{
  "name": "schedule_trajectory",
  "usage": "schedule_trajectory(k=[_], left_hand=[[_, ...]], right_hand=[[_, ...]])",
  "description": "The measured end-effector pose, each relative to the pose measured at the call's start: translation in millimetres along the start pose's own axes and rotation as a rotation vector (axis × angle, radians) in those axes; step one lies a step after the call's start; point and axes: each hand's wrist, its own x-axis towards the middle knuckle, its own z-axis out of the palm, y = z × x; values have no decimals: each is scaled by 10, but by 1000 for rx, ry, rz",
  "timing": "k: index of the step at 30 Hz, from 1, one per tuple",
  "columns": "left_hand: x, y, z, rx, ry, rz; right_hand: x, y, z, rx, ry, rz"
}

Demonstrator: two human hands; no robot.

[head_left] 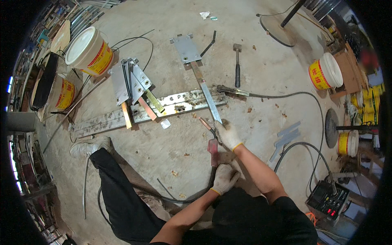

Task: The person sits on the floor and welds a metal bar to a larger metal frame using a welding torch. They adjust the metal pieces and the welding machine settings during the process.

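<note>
Your right hand (228,136) grasps the flat metal bar (210,101). Your left hand (225,179) is beside the welding torch (212,152); I cannot tell whether its fingers grip anything.

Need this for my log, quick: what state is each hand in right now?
Left gloved hand: curled beside the welding torch cable; whether it holds it cannot be told.
Right gloved hand: closed, holding the flat metal bar.

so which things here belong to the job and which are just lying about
Likely the job:
metal strip, in the right hand
plate at its far end
torch beside the left hand

Likely just lying about:
buckets
white scrap
</note>
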Motion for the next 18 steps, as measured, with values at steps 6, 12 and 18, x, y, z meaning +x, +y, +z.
schedule_trajectory(k=[6, 12, 18], left_hand=[[-101, -217, 62, 68, 13, 58], [32, -46, -138, -76, -276, -185], [516, -80, -1660, -110, -18, -449]], right_hand=[[413, -519, -69, 167, -123, 285], [2565, -1834, -606, -812, 349, -404], [1950, -2617, -469, -63, 68, -589]])
